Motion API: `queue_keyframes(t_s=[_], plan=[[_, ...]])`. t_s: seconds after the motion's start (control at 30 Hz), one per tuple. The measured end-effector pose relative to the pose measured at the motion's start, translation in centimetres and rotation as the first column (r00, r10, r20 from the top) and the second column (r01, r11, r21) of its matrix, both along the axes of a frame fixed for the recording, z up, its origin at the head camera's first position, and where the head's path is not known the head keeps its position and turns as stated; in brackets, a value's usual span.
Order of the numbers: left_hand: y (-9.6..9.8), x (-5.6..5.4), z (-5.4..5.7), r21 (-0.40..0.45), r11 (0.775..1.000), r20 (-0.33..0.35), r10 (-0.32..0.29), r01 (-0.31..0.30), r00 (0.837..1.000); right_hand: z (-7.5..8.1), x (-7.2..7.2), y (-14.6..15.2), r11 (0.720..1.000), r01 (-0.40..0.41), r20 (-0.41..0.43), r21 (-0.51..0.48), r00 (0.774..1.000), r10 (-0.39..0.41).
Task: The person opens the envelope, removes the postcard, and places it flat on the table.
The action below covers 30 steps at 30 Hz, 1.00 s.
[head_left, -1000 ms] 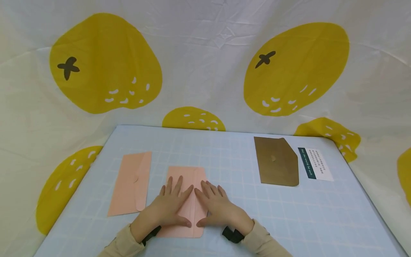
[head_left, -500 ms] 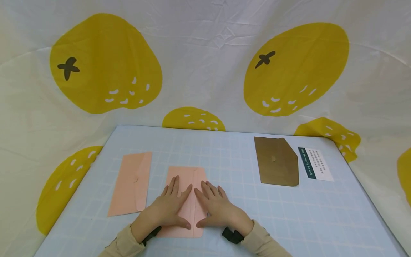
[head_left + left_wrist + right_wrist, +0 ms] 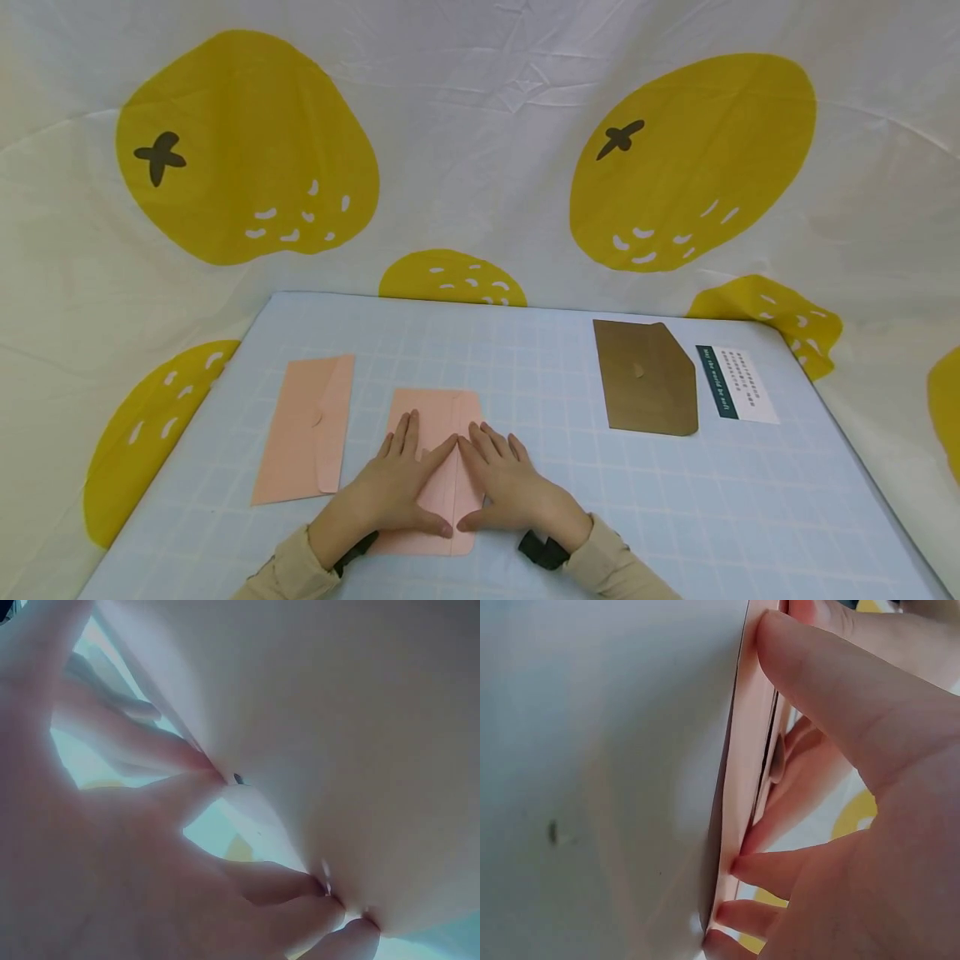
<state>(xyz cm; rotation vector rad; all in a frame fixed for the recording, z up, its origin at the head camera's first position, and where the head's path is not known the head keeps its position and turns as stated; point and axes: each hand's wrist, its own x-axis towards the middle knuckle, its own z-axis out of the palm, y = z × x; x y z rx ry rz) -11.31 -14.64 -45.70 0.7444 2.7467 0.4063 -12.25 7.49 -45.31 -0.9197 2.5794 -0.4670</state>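
A pink envelope point(image 3: 438, 408) lies flat at the front middle of the table, a long flap along its right side. My left hand point(image 3: 393, 492) rests on its left part, fingers spread and thumb apart. On the flap side, my right hand point(image 3: 513, 492) lies with fingers extended and fingertips down on the paper. The two index fingertips meet near the flap's edge, and the thumbs come close together lower down. In the right wrist view, the fingertips press on the envelope point(image 3: 742, 750) along its edge. The left wrist view shows the left fingers point(image 3: 285, 881) touching down on the pink surface.
Another pink envelope point(image 3: 303, 429) lies to the left, its flap closed. At the back right are a brown envelope point(image 3: 645, 379) and a green and white printed card point(image 3: 738, 383). A light blue checked cloth point(image 3: 525, 350) covers the table, with a fruit-patterned curtain point(image 3: 480, 150) behind.
My left index finger and thumb have slid slightly right toward the flap's edge, and the other left fingers have drawn together. The right hand and the envelope have stayed in place.
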Motion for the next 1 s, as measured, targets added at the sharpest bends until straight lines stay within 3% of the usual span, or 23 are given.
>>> queue_keyframes(t_s=[0.4,0.67,1.0], plan=[[0.5,0.2,0.0,0.017,0.998,0.010,0.059,-0.059,0.998,-0.2,0.0,0.0,1.000,0.001,-0.002,0.011,1.000,-0.001],[1.1,0.6,-0.6,-0.046,0.995,-0.089,0.080,-0.084,0.993,0.1,0.1,-0.1,1.000,0.016,0.000,0.001,1.000,-0.016],[1.5,1.1,-0.2,-0.086,0.990,-0.111,0.100,-0.110,0.989,0.0,0.1,0.0,1.000,0.016,0.002,-0.002,1.000,-0.016]])
